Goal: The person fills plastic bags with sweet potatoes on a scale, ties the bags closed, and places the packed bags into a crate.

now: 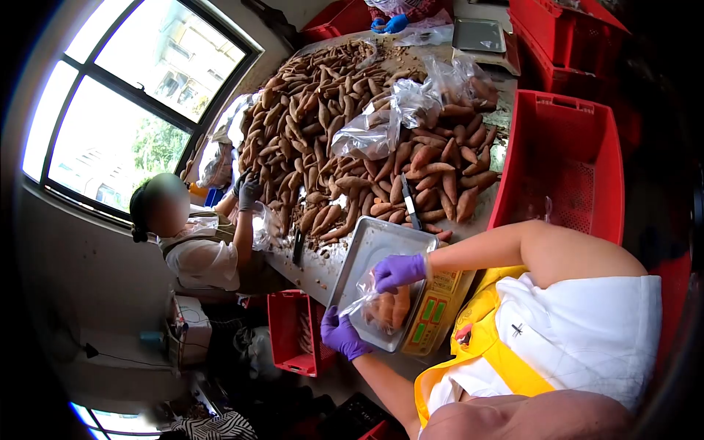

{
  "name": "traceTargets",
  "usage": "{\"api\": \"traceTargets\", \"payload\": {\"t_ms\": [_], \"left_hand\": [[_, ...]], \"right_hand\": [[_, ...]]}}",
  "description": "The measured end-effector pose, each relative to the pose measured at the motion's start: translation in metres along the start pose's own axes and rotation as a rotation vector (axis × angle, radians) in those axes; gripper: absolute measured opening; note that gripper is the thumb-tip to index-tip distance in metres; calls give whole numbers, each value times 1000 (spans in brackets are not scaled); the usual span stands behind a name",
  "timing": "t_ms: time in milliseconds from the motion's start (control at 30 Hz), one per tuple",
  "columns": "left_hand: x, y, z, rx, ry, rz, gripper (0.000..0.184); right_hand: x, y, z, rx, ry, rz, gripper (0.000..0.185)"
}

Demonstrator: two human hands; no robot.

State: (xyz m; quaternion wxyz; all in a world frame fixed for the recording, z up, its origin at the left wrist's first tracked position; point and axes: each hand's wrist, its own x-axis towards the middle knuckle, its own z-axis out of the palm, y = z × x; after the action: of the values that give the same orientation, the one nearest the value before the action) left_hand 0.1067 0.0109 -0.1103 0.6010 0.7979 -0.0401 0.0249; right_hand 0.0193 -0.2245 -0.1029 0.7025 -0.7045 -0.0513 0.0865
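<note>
In the head view, a clear bag of sweet potatoes (390,309) lay on the metal tray (372,240). The left hand (343,334), at the tray's edge, and the right hand (399,272), over the tray, gripped the bag's plastic. A knife (411,203) lay near the tray.

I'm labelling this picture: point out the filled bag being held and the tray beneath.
Clear plastic bag of tubers (389,308): head view, filled part.
Rectangular grey metal tray (383,240): head view, bare floor.
</note>
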Motion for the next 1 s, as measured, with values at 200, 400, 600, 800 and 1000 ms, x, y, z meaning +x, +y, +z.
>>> {"api": "traceTargets", "payload": {"t_ms": [200,400,600,800,1000], "left_hand": [[2,-89,16,110,-9,-86,52],[-29,-11,-57,12,-389,-97,73],[-129,-40,-122,-130,-20,-355,40],[-259,-121,-178,-36,-69,-714,43],[-326,-137,-170,-123,-14,-874,42]], "right_hand": [[-58,34,-9,-561,41,-392,17],[-83,-11,-21,-444,351,-201,94],[-90,13,-24,-452,448,-173,91],[-70,-20,-8,-701,478,-340,84],[-32,-46,26,-965,347,-316,96]]}}
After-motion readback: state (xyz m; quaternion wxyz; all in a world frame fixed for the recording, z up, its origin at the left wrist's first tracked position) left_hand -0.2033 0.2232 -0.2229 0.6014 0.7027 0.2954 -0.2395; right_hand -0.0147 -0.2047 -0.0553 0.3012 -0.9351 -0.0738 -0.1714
